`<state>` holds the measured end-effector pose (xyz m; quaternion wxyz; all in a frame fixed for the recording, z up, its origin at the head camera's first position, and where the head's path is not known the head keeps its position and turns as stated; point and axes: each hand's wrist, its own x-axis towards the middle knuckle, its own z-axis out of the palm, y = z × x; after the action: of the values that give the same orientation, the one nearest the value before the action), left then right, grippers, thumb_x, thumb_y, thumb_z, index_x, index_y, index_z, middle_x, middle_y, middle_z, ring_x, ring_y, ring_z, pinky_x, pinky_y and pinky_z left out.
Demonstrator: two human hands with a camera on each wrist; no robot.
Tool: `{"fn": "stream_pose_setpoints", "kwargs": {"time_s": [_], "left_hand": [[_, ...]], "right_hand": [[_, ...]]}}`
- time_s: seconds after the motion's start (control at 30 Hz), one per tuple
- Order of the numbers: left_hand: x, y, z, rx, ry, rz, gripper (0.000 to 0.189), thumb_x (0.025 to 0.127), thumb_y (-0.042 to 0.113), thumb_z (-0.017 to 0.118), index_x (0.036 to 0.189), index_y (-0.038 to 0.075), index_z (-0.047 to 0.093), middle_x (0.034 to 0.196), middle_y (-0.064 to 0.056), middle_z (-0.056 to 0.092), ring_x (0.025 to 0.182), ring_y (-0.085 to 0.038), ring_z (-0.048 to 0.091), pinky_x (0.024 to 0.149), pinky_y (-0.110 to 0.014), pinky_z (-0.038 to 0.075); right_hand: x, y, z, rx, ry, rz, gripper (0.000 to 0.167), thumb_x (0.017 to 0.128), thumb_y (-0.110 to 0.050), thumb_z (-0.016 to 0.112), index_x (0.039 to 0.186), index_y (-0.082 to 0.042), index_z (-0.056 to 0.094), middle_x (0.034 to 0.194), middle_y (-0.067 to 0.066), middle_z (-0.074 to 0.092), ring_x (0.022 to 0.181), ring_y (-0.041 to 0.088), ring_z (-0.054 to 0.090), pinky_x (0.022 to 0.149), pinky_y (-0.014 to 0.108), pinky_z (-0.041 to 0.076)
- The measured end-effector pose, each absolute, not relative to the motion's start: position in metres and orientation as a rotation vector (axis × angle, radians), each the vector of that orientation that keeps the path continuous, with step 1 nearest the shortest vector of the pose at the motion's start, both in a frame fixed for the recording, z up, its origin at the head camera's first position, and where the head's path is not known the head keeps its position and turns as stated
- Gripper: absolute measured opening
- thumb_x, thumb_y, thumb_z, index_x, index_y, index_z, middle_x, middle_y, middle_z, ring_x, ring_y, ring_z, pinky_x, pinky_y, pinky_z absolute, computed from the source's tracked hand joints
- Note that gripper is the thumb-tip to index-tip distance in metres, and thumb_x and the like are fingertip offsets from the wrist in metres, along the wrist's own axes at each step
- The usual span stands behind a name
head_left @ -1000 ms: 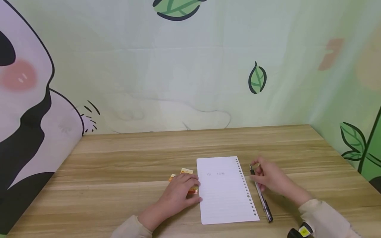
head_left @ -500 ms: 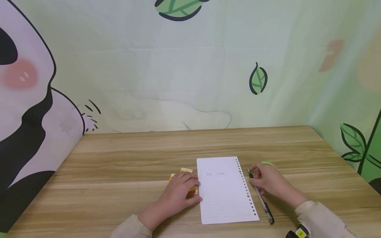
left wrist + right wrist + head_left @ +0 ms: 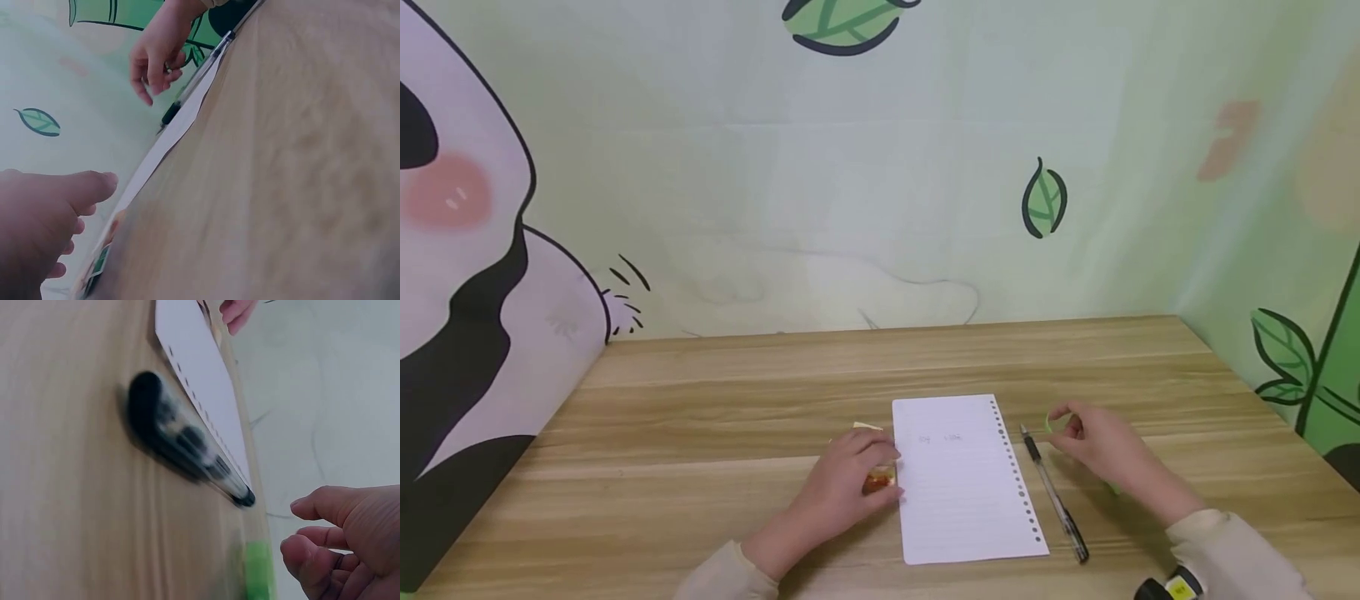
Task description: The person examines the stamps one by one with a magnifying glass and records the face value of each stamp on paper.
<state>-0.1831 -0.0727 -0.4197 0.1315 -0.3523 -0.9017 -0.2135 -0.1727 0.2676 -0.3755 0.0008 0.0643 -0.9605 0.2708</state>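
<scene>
A lined white sheet (image 3: 966,492) with punched holes along its right edge and short handwriting near the top lies flat on the table. My left hand (image 3: 850,475) rests at its left edge, fingers relaxed, over yellow-orange printed cards or packets (image 3: 880,478) that it partly covers. Beside the holes lies a clear-barrelled pen (image 3: 1054,493) with black ends, its tip pointing away. My right hand (image 3: 1097,437) is just right of the pen, thumb and fingers bent but apart in the right wrist view. Under and around it shows a bright green thing (image 3: 259,569), mostly hidden by the hand in the head view.
The wood-grain table (image 3: 737,392) ends at the back against a pale green cloth (image 3: 850,183) printed with leaves and a panda. A black strap with a yellow-labelled device (image 3: 1180,587) sits at my right wrist.
My right hand was at the pen's tip, nudged it slightly, then let go and moved right, over the green thing. The left hand stays at the sheet's edge.
</scene>
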Motion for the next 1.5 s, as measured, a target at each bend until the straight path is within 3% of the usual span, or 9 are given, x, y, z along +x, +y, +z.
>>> {"fn": "stream_pose_setpoints", "kwargs": {"time_s": [0.23,0.73,0.9,1.17,1.5], "left_hand": [[-0.192,-0.087,-0.413,-0.935,-2.598,-0.636,0.039,0.076,0.027,0.08,0.109,0.011,0.067,0.119,-0.005,0.065,0.113,-0.027,0.058,0.097,-0.042,0.049],[-0.207,-0.111,-0.406,-0.847,-2.618,-0.65,0.031,0.072,0.018,0.083,0.099,0.01,0.07,0.106,-0.005,0.067,0.102,-0.025,0.061,0.09,-0.04,0.052],[-0.211,-0.117,-0.406,-0.794,-2.695,-0.666,0.029,0.074,0.019,0.082,0.099,0.011,0.071,0.108,-0.005,0.067,0.104,-0.026,0.061,0.093,-0.043,0.05],[-0.214,-0.12,-0.409,-0.739,-2.776,-0.697,0.023,0.075,0.02,0.081,0.096,0.015,0.072,0.108,-0.003,0.067,0.107,-0.026,0.059,0.096,-0.045,0.048],[-0.215,-0.122,-0.413,-0.67,-2.833,-0.678,0.017,0.076,0.022,0.08,0.091,0.016,0.074,0.108,-0.004,0.068,0.107,-0.025,0.058,0.095,-0.043,0.048]], "right_hand": [[-0.17,0.281,-0.363,0.189,-3.016,0.817,0.035,0.09,-0.019,0.064,0.115,0.003,0.057,0.081,0.005,0.06,0.063,0.013,0.049,0.05,0.024,0.04],[-0.163,0.302,-0.364,0.186,-3.096,0.651,0.022,0.084,-0.02,0.068,0.091,-0.002,0.058,0.074,0.001,0.059,0.065,0.013,0.049,0.055,0.026,0.04],[-0.158,0.304,-0.365,0.179,-3.11,0.66,0.019,0.083,-0.021,0.068,0.085,-0.007,0.055,0.069,0.0,0.056,0.061,0.013,0.047,0.05,0.024,0.038],[-0.152,0.309,-0.367,0.123,-3.198,0.6,0.025,0.082,-0.025,0.071,0.085,-0.006,0.056,0.072,0.0,0.06,0.062,0.013,0.05,0.054,0.027,0.041],[-0.147,0.306,-0.379,0.13,-3.172,0.554,0.022,0.078,-0.023,0.073,0.079,-0.01,0.055,0.064,-0.002,0.05,0.059,0.013,0.043,0.051,0.026,0.035]]}}
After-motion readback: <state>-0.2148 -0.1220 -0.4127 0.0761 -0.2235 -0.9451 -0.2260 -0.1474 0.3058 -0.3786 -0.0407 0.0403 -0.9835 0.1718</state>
